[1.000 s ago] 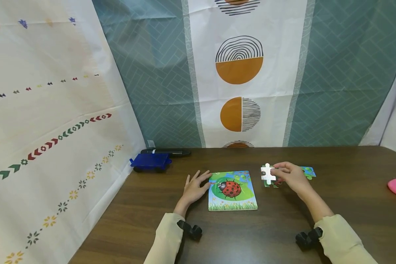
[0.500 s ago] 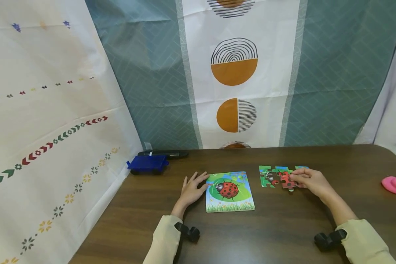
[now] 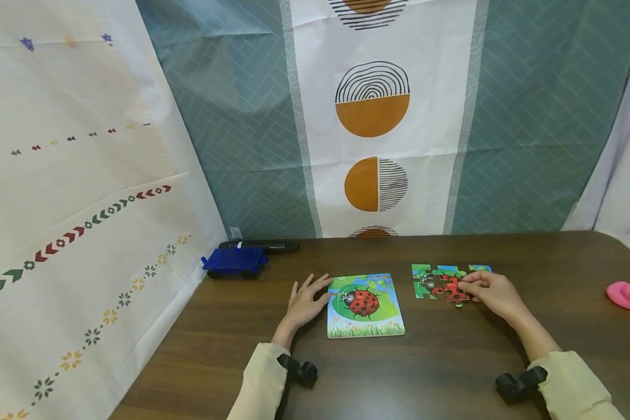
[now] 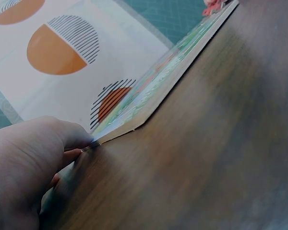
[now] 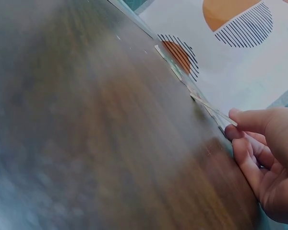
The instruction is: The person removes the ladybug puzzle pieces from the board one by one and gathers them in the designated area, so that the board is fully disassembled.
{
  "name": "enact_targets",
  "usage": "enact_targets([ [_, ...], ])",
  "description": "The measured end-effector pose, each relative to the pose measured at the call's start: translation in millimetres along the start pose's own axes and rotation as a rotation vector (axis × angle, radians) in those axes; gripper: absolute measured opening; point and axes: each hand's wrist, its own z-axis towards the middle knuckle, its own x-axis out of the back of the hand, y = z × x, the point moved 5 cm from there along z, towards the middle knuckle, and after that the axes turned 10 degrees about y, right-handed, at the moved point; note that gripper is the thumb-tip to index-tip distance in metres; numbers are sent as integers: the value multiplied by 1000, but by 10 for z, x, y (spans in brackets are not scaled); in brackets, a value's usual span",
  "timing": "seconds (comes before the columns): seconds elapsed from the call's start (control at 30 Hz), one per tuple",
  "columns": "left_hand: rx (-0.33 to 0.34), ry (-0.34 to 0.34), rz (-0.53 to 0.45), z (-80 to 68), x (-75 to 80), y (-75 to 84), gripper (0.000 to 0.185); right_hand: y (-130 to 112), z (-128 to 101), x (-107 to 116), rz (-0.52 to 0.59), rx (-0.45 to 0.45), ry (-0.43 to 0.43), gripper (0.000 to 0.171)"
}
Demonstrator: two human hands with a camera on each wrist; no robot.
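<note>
A red ladybird puzzle piece (image 3: 455, 290) is pinched by the right hand (image 3: 496, 291); the square ladybird puzzle board (image 3: 365, 305) is touched by the flat, relaxed left hand (image 3: 305, 304).

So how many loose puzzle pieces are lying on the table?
About 3: a green piece leftmost, a red piece pinched by the right hand, and a blue-edged one behind that hand. More may hide under it.

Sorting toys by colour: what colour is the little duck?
Pink duck, seen best in the head view.
</note>
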Motion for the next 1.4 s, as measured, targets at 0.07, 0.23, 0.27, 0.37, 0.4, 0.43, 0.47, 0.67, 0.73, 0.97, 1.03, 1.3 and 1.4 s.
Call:
enact_targets([
  [0.07, 3, -2, 1, -1, -3, -5, 44, -5, 3, -1, -22, 12, 5, 45],
  [0.23, -4, 0, 11, 3, -1, 1, 44, -18, 4, 1, -57, 34, 14, 43],
  [0.27, -6, 0, 15, 5, -1, 3, 44, -19, 5, 1, -60, 37, 13, 43],
  [0.37, -13, 1, 21, 9, 0, 8, 44, -17, 16, -5, -71, 35, 13, 42],
  [0.4, -13, 1, 23, 10, 1, 10, 44, -17, 21, -5, -74, 36, 11, 42],
  [0.43, -14, 2, 21, 11, 1, 11, 43, -18, 25, -3, -77, 34, 11, 42],
  [0.47, -13, 3, 21, 13, 2, 12, 43, -22, 28, -2, -82, 35, 11, 42],
  [0.67, -8, 0, 29, 24, 10, 24, 44, -53, 28, 7, -113, 47, 4, 41],
  [0.73, -8, -2, 26, 32, 15, 32, 44, -65, 28, 12, -118, 49, 4, 41],
  [0.97, -6, 2, 31, 51, 32, 43, 44, -126, 32, 23, -126, 55, 14, 39],
  [1.03, -7, 1, 31, 49, 30, 41, 44, -138, 34, 20, -131, 63, 19, 37],
  [1.3, 4, -4, 29, 29, 18, 25, 44, -145, 26, 4, -159, 75, 39, 33],
  [1.4, 6, -4, 28, 15, 13, 12, 44, -139, 22, -7, -163, 74, 37, 33],
])
